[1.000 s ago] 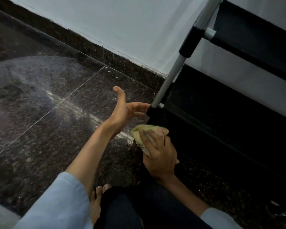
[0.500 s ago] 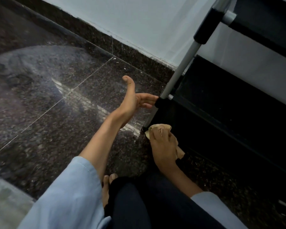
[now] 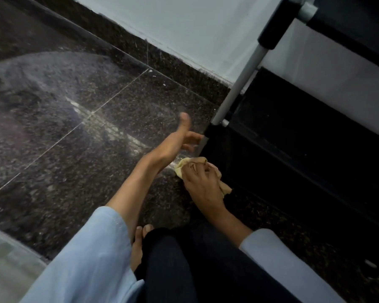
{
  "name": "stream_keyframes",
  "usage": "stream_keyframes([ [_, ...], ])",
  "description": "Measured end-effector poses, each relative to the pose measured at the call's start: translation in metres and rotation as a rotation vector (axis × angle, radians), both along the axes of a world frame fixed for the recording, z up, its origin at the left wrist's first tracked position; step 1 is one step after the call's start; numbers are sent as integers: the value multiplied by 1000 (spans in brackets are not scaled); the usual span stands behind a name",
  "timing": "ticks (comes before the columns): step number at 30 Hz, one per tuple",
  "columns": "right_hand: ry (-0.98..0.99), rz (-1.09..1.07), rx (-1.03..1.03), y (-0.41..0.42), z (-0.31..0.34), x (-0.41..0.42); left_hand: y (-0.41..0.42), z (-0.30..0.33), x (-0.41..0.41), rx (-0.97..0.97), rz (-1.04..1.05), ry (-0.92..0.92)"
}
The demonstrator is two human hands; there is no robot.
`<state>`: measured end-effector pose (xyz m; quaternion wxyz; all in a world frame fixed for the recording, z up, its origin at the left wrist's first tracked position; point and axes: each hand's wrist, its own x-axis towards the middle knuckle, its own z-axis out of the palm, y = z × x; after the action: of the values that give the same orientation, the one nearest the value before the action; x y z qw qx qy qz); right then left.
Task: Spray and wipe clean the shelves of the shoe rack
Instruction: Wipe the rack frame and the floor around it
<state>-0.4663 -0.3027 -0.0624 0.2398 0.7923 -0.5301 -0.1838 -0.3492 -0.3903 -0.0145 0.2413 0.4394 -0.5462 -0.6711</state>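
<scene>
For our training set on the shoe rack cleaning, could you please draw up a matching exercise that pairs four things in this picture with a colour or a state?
Column one:
1. cloth
2. left hand
3. rack pole
4. lowest shelf

Column two:
A. black
B. pale grey, slanting across the view
C. yellowish, crumpled under the right hand
D. fingers straight, thumb raised, holding nothing

Right pairs: 1-C, 2-D, 3-B, 4-A
</scene>
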Motion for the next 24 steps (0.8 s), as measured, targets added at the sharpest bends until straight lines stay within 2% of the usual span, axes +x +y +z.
stream_keyframes([
  [2, 51, -70, 43, 5, 6, 11, -2, -4, -2, -76, -12, 13],
  [4, 95, -251, 179, 6, 7, 23, -4, -6, -4, -113, -5, 42],
  [7, 145, -530, 263, 0, 11, 21, -5, -9, -6, -118, -4, 82],
  [9, -7, -522, 201, 2, 16, 19, -3, -10, -9, -112, -16, 90],
  [11, -149, -368, 102, 6, 21, 25, -3, -12, -10, -104, -7, 85],
  [14, -126, -11, 73, 5, 10, 23, -5, -15, -9, -85, 30, 82],
  [16, -49, 29, 110, 0, 9, 9, -4, -12, -9, -94, 27, 82],
  [18, 46, -1, 65, 0, 10, 2, -4, -12, -10, -96, 16, 79],
  [20, 32, -132, 141, 4, 9, 5, -4, -14, -9, -109, 16, 59],
  [23, -205, -461, 188, 0, 20, 0, -4, -14, -7, -113, -2, 34],
  [24, -304, -481, 165, 1, 30, -2, -4, -14, -6, -109, -12, 29],
])
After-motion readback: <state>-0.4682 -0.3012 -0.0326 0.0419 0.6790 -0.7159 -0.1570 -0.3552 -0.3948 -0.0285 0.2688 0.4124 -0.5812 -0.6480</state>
